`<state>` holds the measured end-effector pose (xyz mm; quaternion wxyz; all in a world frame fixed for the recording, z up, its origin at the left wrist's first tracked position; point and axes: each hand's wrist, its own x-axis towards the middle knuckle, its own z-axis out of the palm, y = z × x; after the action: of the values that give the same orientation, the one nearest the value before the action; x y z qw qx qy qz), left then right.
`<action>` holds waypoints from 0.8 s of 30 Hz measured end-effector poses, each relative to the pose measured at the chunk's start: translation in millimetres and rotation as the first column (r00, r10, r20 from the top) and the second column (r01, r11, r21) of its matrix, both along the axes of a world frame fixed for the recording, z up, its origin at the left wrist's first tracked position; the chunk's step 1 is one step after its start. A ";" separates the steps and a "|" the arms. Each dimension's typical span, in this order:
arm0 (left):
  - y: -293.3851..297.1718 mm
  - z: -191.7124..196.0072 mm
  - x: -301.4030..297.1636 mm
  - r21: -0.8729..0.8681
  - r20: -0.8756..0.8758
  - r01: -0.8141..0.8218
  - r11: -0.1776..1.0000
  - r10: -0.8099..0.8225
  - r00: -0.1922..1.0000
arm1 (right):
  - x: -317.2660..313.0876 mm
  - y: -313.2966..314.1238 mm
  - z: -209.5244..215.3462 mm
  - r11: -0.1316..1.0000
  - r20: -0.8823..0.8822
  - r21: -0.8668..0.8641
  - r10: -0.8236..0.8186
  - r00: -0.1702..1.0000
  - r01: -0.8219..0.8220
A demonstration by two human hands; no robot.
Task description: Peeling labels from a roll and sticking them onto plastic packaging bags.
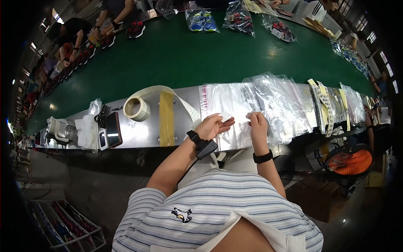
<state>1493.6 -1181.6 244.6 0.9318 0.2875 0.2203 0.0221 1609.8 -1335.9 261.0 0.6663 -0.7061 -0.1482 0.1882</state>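
Over the metal work surface (153, 98) my left hand (213, 127) pinches a small white label (225, 116) between thumb and forefinger, its other fingers loosely curled. To its right, my right hand (258, 122) is closed in a pinch. A tiny pale bit shows at its fingertips, too small to name. Beneath both hands lie flat clear plastic bags (226, 95), and a looser heap of clear bags (279, 105) spreads to the right. Left of my left hand stands a roll of labels (137, 109), its backing strip (189, 110) curling over toward my wrist.
Brown tape (166, 122) crosses the metal surface. A phone (113, 129) and a small white device (103, 139) lie farther left. Label sheets (321, 105) are at the right. Beyond runs a green belt (168, 54) carrying bagged shoes (202, 22). An orange-lit fan (349, 161) stands low right.
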 end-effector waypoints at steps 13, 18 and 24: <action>-14.3 88.1 -17.6 -0.019 -0.028 0.065 0.998 -0.066 0.997 | -22.8 -23.0 39.5 0.843 0.704 -0.490 0.534 0.469 -0.224; -15.7 83.5 -66.0 0.617 -0.023 -0.126 0.777 0.178 0.984 | 52.7 -59.6 29.7 0.975 0.551 -0.074 -0.134 0.824 0.208; -7.2 46.6 -94.6 0.994 0.001 -0.059 0.093 0.530 0.848 | 120.8 -170.6 -6.4 0.616 0.364 -0.093 -0.710 0.603 0.782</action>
<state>1399.0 -1188.8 291.2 0.4380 0.7620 0.3740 0.2960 1730.6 -1506.5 254.6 0.5617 -0.7979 0.0904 -0.1993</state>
